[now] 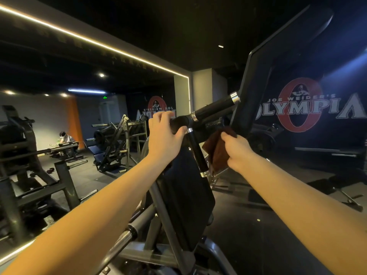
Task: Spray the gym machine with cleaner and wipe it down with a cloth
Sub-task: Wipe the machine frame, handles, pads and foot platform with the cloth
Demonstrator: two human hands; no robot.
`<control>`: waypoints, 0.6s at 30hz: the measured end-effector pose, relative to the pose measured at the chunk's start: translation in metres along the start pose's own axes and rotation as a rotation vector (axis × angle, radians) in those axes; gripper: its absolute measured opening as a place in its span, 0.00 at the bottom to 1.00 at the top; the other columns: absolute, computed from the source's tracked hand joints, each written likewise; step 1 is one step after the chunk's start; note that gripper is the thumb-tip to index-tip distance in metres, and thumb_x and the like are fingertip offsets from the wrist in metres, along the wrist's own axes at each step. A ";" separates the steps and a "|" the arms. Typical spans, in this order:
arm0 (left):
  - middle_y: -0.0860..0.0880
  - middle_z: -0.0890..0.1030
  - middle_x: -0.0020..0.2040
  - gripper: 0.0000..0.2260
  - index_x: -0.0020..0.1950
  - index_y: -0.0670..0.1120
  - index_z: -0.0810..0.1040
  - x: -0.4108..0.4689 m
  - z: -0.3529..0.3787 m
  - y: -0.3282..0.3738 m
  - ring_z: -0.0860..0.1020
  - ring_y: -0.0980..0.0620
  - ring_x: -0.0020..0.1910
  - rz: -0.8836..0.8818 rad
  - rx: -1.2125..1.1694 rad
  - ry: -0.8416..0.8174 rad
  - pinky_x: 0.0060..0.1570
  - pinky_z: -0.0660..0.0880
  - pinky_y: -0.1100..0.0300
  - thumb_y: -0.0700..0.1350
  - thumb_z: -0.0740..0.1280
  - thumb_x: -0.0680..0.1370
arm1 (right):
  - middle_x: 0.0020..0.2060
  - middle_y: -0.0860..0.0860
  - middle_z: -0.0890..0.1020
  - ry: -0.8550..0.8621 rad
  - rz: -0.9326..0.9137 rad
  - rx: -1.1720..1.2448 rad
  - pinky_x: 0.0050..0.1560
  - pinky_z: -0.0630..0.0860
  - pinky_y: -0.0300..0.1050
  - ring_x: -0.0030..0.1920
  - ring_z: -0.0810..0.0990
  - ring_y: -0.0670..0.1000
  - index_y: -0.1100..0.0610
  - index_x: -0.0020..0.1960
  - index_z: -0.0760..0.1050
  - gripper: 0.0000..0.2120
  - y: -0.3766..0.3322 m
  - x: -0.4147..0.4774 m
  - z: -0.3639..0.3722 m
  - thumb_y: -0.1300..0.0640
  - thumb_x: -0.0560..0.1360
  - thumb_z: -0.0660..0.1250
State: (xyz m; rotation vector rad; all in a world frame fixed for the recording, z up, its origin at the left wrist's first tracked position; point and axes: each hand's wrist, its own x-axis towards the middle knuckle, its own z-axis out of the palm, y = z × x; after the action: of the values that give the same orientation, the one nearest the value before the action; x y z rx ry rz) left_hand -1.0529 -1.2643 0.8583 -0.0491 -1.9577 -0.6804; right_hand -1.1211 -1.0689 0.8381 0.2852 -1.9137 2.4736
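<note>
Black foam covers the handle (179, 124) that the left hand (164, 135) grips; its fingers (158, 118) are curled over the top, with the thumb hooked underneath. The handle is one of three grips branching from a chrome-collared joint on the gym machine (256, 76). A second grip (214, 109) runs up to the right towards the broad angled arm, and a third grip (197, 153) drops straight down. Below them, a padded back rest (188, 205) leans on grey steel tubing.

The right hand (238, 151) holds a brown cloth (215, 149) bunched in curled fingers. The cloth is raised just under the joint, and its top edge meets the dark bracket at the foot of the angled arm.

A large mirror (59, 116), edged by a warm light strip (99, 43), fills the left wall. It reflects other steel machines, an orange wall panel, a green sign and a seated person (66, 138). On the right wall, a dark banner (309, 108) shows a red O and pale lettering, "JOE WEIDER'S OLYMPIA". The floor (248, 225) is dark matting, and the ceiling is black with small spotlights
</note>
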 end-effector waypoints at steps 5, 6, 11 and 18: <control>0.50 0.74 0.67 0.19 0.72 0.49 0.75 0.027 0.015 0.002 0.65 0.50 0.70 -0.032 -0.006 -0.140 0.65 0.60 0.58 0.55 0.64 0.84 | 0.67 0.54 0.73 0.008 -0.113 -0.199 0.65 0.71 0.58 0.65 0.75 0.57 0.51 0.78 0.59 0.27 0.000 0.010 0.060 0.43 0.83 0.61; 0.51 0.75 0.64 0.18 0.71 0.49 0.76 0.028 0.018 0.002 0.65 0.51 0.68 -0.033 -0.020 -0.133 0.65 0.62 0.57 0.55 0.64 0.84 | 0.65 0.53 0.74 -0.046 -0.144 -0.256 0.62 0.71 0.54 0.64 0.75 0.56 0.51 0.77 0.60 0.24 0.005 0.008 0.068 0.45 0.84 0.59; 0.53 0.75 0.62 0.15 0.70 0.50 0.76 0.026 0.024 -0.014 0.66 0.53 0.65 -0.017 -0.070 -0.080 0.67 0.66 0.53 0.50 0.65 0.84 | 0.64 0.49 0.76 -0.134 -0.366 -0.444 0.61 0.69 0.47 0.64 0.73 0.47 0.49 0.70 0.68 0.17 0.026 0.009 0.067 0.56 0.83 0.65; 0.56 0.74 0.60 0.13 0.68 0.52 0.76 0.023 0.033 -0.021 0.65 0.54 0.62 0.015 -0.113 -0.029 0.65 0.67 0.55 0.49 0.66 0.83 | 0.58 0.42 0.80 -0.086 -0.543 -0.379 0.61 0.72 0.42 0.60 0.77 0.41 0.47 0.65 0.73 0.12 0.044 0.025 0.066 0.55 0.82 0.67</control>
State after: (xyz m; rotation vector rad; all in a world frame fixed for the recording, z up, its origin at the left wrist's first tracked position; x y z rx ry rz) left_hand -1.0979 -1.2723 0.8575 -0.1435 -1.9429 -0.7835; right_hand -1.1412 -1.1461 0.8150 0.7855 -1.9492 1.7503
